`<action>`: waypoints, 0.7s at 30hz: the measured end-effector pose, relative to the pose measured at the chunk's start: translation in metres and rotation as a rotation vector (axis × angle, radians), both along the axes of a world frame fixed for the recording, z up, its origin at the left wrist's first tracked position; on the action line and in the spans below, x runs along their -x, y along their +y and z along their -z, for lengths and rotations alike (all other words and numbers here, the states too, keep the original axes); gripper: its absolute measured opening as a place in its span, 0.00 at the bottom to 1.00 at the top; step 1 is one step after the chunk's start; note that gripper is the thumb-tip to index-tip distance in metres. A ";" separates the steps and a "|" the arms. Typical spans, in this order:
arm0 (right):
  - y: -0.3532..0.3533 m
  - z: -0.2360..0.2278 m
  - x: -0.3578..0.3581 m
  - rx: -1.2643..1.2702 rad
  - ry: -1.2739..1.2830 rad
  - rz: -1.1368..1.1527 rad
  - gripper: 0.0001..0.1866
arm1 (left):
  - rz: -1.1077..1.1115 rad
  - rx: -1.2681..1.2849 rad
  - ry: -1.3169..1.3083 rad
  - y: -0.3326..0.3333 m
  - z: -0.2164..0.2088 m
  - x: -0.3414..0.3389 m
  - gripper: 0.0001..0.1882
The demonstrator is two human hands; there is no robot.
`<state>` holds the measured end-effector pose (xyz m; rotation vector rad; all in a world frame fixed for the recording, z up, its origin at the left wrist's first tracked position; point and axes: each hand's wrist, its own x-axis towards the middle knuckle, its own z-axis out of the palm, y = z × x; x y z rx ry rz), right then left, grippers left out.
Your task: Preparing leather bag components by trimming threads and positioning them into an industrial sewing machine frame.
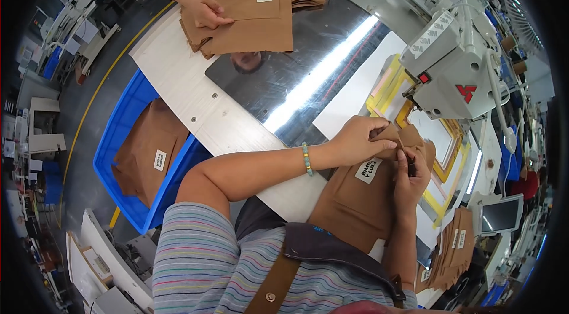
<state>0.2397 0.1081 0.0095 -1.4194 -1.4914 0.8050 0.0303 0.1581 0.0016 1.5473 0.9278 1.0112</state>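
Note:
A brown fabric panel [349, 210] with a white printed label [367, 171] hangs over the table's near edge toward my lap. At its upper edge my left hand [363, 141] is closed, pinching a folded part of the cloth between thumb and fingers. Close beside it, my right hand [413, 176] is closed on the same panel, with its fingertips at the fold. Something small and dark shows at the right fingers, too small to make out. The two hands nearly meet just above the label.
A white sewing machine head [453, 71] stands right of my hands, above a yellow-edged template frame [446, 163]. Across the metal plate [249, 97], a co-worker's hand [204, 8] rests on stacked brown panels [255, 29]. A blue bin [121, 204] holds brown pieces; more panels [453, 249] hang at right.

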 end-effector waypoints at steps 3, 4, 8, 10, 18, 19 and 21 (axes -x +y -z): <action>0.003 0.003 0.000 -0.065 -0.071 -0.007 0.07 | 0.021 0.065 -0.069 0.000 0.005 -0.002 0.13; 0.004 0.001 0.003 -0.060 -0.069 -0.002 0.07 | 0.026 0.070 -0.067 0.000 0.008 -0.002 0.13; -0.001 -0.004 0.008 -0.162 -0.095 -0.008 0.06 | 0.075 0.101 -0.083 -0.002 0.008 -0.002 0.12; -0.003 -0.004 0.005 -0.144 -0.107 -0.017 0.06 | 0.085 0.116 -0.075 -0.003 0.008 -0.001 0.12; 0.005 -0.014 0.006 -0.368 -0.300 0.025 0.09 | 0.119 0.170 -0.108 0.003 0.013 -0.004 0.13; 0.007 -0.015 0.003 -0.370 -0.267 0.051 0.10 | 0.119 0.183 -0.069 0.004 0.010 -0.003 0.13; 0.014 -0.012 -0.015 -0.411 -0.204 0.063 0.14 | 0.081 0.215 -0.145 0.004 0.008 -0.007 0.15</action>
